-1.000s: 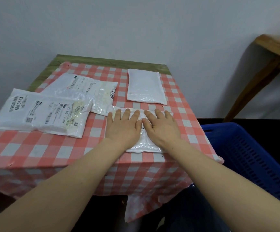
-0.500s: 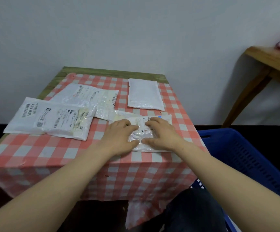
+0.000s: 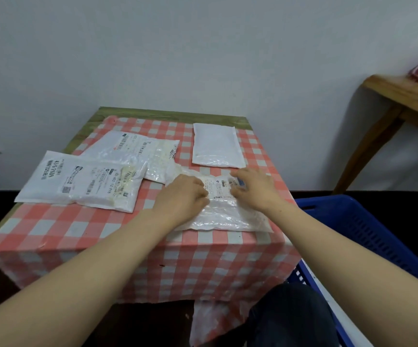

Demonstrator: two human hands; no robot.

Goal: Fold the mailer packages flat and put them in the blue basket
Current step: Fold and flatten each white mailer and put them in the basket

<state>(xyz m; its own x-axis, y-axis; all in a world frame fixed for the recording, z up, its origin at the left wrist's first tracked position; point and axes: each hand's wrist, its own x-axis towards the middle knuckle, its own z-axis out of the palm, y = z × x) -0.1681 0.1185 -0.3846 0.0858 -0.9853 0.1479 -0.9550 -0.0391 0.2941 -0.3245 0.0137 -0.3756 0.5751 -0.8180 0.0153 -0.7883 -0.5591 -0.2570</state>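
moved: both hands pulled back from flat pressing, fingers now curled | left hand (image 3: 183, 194) and right hand (image 3: 254, 187) pinch the bubble mailer (image 3: 221, 211) at the table's near right edge | step: folding | next: crease, then blue basket (image 3: 368, 231)

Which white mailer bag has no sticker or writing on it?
The plain white mailer bag at the table's far right, beyond the hands. The other three mailers carry printed labels; this one shows a blank face.
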